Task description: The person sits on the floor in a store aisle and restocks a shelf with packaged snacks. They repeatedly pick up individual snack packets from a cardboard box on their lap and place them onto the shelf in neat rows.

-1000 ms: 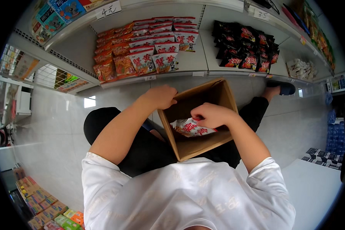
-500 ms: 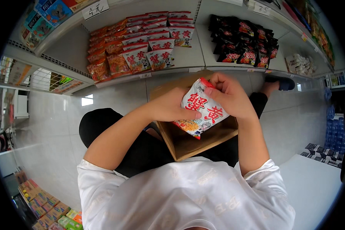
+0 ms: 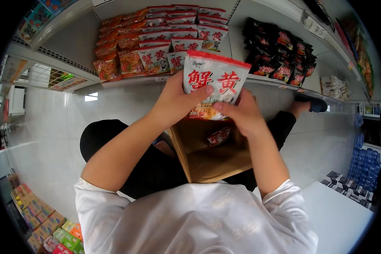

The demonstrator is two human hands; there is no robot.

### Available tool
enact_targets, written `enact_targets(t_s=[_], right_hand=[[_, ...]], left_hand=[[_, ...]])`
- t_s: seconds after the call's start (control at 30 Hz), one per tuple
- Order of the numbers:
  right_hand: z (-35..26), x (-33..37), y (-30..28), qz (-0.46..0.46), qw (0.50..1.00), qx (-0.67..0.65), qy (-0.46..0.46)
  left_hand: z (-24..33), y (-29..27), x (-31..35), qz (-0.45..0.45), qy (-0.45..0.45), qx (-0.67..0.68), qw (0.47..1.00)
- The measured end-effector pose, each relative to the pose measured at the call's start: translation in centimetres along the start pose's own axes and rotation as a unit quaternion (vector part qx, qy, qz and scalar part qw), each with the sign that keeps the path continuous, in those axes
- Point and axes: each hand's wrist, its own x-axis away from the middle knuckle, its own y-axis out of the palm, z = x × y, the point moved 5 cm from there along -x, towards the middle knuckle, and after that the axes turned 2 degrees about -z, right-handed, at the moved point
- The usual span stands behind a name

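Observation:
A white snack bag with a red top edge stands upright between my two hands, its printed front toward me. My left hand grips its left side, thumb across the front. At the lower right corner my right hand pinches it, with the fingers hidden behind. Below the bag sits an open cardboard box between my legs, and a small red and white packet lies inside it. Just beyond my hands, matching white bags stand in rows on the shelf.
Orange snack bags fill the shelf's left part; black bags are piled to the right. White packets lie farther right. The shelf's front edge runs across before me. Cartons are stacked lower left, and a white surface stands lower right.
Both hands have lifted the bag up and away from me, turning it from tilted to upright. The packet inside the box has come into view.

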Motion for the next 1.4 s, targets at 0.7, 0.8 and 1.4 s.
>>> enact_targets(t_s=[0.7, 0.8, 1.4], right_hand=[[10.9, -27.7, -18.0, 0.125, 0.914, 0.379, -0.074], [11.6, -29.0, -16.5, 0.124, 0.898, 0.41, -0.096], [-5.4, -13.9, -14.2, 0.078, 0.98, -0.086, -0.161]], left_hand=[[-3.3, -4.8, 0.4, -0.232, -0.072, -0.611, 0.754], [-3.0, -5.0, 0.2, -0.222, -0.062, -0.61, 0.758], [-3.8, -5.2, -0.2, -0.238, -0.052, -0.606, 0.758]])
